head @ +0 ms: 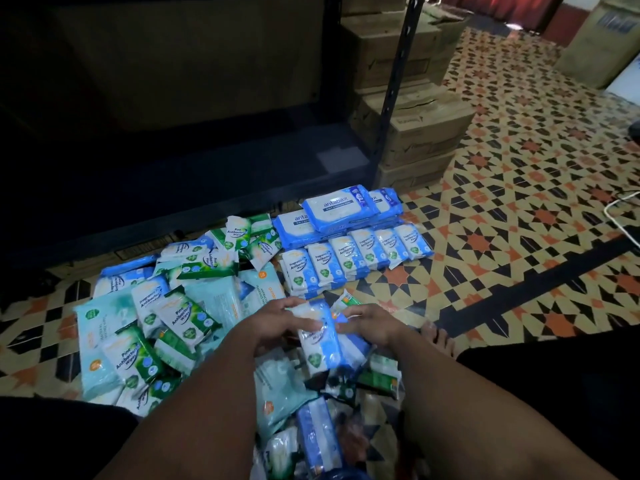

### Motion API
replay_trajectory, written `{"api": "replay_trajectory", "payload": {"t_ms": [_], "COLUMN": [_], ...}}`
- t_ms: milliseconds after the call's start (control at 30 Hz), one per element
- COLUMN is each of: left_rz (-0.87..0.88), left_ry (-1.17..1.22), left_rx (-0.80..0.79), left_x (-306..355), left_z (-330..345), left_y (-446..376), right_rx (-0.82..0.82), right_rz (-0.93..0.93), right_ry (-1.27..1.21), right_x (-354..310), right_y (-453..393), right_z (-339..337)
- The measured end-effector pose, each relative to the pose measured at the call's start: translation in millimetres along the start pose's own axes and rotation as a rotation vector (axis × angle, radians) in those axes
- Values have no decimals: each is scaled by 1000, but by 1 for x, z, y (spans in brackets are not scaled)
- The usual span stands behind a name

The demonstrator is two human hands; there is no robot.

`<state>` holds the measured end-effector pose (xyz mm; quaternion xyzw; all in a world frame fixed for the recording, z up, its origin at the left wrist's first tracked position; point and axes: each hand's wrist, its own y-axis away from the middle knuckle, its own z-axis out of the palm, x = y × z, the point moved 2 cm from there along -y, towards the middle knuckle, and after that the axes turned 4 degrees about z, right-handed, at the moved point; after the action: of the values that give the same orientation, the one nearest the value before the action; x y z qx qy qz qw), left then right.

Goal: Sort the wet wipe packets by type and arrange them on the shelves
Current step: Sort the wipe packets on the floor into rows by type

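Sorting is partly done: beside the shelf post (394,109), blue antabax packs (341,209) and a fragrance-free row (356,259) are grouped. A blue packet (317,337) is held between left hand (277,318) and right hand (369,322); the mixed heap (166,306) remains, nothing shelved.

Both forearms are bare, no sleeves, watch or rings visible. The left hand (273,318) and right hand (372,322) wear no gloves. The foot (438,337) is bare; dark clothing, probably trousers, covers the legs.
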<state>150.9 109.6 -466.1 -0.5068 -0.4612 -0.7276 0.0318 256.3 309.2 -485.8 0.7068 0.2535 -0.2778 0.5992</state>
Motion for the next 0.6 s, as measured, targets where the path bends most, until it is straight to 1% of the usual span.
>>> {"api": "replay_trajectory", "payload": {"t_ms": [67,133,200,267,333,367,433,467,533,600], "left_rz": [32,80,139,176,202,211,207,202,209,227], "left_ry": [170,269,331,360,362,357,327,321,310,277], "left_rx": [31,78,143,205,239,237,241,244,239,216], "left_x": [13,25,37,47,51,53,56,58,64,73], "left_z": [5,12,22,33,42,47,56,60,70,84], "left_y": [-1,-8,-17,-27,-36,-43,-57,-63,-76,-89], "right_rx": [33,77,179,255,266,247,213,215,275,323], "right_rz": [7,5,19,20,37,31,-6,-33,-73,-45], "right_ry": [-148,-291,-378,-439,-536,-586,-607,-558,-457,-423], "right_x": [-4,-6,-8,1,4,-5,-24,-28,-31,-36], "right_y": [0,-2,-3,-22,-28,-19,-3,-2,-4,-7], "right_z": [-3,-6,-12,-29,-43,-46,-52,-59,-77,-98]}}
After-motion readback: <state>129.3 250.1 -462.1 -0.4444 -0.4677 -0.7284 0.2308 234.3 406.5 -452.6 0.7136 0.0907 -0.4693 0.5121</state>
